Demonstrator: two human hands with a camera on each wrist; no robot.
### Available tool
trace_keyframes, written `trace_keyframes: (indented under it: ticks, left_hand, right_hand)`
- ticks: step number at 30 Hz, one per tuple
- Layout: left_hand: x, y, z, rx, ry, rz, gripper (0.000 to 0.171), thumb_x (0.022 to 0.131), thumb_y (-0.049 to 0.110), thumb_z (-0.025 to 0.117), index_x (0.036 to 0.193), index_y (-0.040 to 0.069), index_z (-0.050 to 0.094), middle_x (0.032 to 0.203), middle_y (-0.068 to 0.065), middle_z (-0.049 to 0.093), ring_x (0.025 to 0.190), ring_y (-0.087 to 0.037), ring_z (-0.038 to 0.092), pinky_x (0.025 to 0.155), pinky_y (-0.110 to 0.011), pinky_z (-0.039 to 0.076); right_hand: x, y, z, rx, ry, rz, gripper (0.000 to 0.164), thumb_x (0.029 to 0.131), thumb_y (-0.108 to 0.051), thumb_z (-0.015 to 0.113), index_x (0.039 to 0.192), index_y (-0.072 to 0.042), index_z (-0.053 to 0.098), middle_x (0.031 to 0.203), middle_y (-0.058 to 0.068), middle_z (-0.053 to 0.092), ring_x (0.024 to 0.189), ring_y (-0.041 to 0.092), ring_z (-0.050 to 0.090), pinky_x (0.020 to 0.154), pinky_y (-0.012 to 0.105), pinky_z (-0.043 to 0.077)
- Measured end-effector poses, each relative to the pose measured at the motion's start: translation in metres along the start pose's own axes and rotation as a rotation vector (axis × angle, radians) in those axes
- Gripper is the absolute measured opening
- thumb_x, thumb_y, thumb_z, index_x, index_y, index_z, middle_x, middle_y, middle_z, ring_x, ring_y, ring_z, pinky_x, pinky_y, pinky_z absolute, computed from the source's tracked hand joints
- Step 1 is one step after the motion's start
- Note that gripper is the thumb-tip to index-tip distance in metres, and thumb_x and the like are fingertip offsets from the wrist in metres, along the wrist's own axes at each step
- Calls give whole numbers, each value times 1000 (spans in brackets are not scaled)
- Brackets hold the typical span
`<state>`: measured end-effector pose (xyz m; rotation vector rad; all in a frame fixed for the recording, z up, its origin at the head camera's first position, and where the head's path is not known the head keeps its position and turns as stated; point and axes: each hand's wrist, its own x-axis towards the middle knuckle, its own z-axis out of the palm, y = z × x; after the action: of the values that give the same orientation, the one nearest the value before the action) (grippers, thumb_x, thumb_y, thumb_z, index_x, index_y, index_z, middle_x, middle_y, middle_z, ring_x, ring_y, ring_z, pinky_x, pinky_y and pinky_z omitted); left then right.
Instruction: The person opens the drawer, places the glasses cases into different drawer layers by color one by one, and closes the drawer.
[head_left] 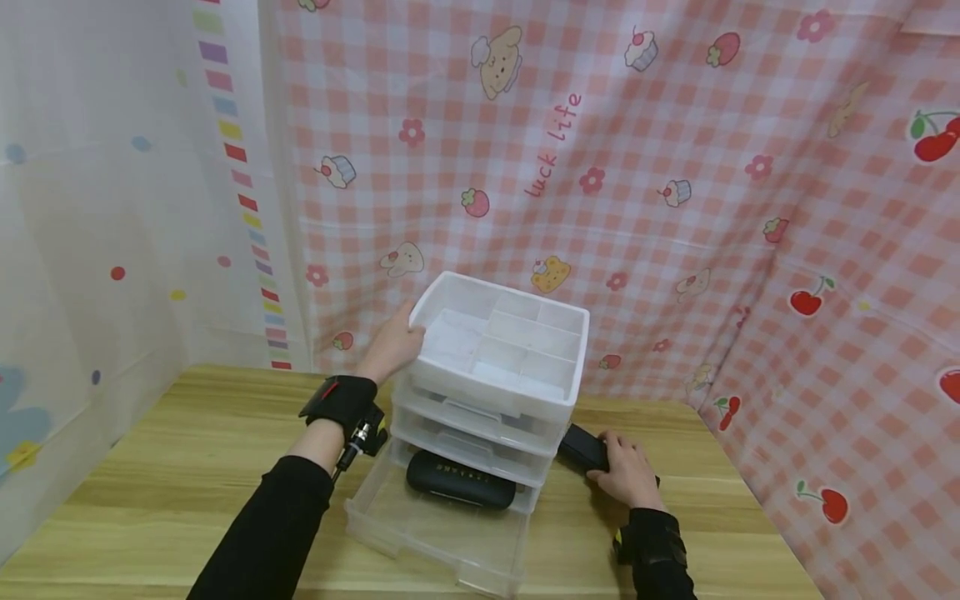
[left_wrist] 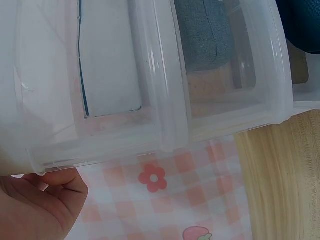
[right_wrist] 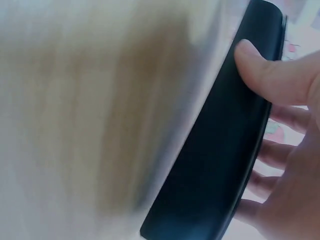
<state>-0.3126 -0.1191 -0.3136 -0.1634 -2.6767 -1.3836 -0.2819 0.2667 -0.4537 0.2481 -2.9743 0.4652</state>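
Note:
A white storage unit with clear drawers (head_left: 491,379) stands on the table, its bottom drawer (head_left: 427,533) pulled out at the front. My left hand (head_left: 392,342) grips the unit's upper left edge; in the left wrist view the left hand (left_wrist: 45,202) has its fingers curled by that edge. Inside the bottom drawer lies a black glasses case (head_left: 460,481) with small lettering. To the right of the unit, my right hand (head_left: 628,471) holds a second, long black glasses case (head_left: 583,450) low over the table. The right wrist view shows its thumb across this black case (right_wrist: 215,135), fingers along the far side.
The unit's top tray (head_left: 450,333) is split into compartments. Through the drawer sides show a white box (left_wrist: 110,60) and a blue-grey fabric-covered item (left_wrist: 205,35). Checked curtains (head_left: 525,167) hang behind and to the right of the wooden table (head_left: 225,467).

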Motion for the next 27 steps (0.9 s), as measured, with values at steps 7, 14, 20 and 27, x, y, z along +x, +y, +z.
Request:
trace_keyframes:
  ticks: [7,14,20,27]
  left_hand:
    - [0,0,1,9,9,3,43,99,17,36,141,7,33,141,-22,44,127,-38,46,105,-53,38]
    - [0,1,-1,25,6,1,44,100,17,36,143,8,31,142,-23,42,128,-38,44,106,-52,37]
    - [1,-1,0,14,1,12,43,100,15,35,141,6,32,141,-24,43,127,-38,45,105,-53,38]
    - [1,-1,0,-4,7,4,41,99,17,37,140,8,34,140,-21,45,127,-37,46,105,-53,38]
  right_hand:
    - [-19,-14,-20,-18,-43,-5,55,78,-20,76,124,-4,51,119,25,56,105,44,50,85,55,44]
    - [-33,-25,-39,-60,-106,-35,54,76,-21,78,121,-8,51,117,19,57,101,37,53,82,51,46]
    - [-47,-37,-59,-60,-143,-75,56,74,-22,81,121,-10,52,114,15,58,97,33,53,77,47,47]
    - [-64,-59,-83,-44,-177,-108,54,73,-20,81,118,-15,54,115,11,60,96,27,51,79,41,45]
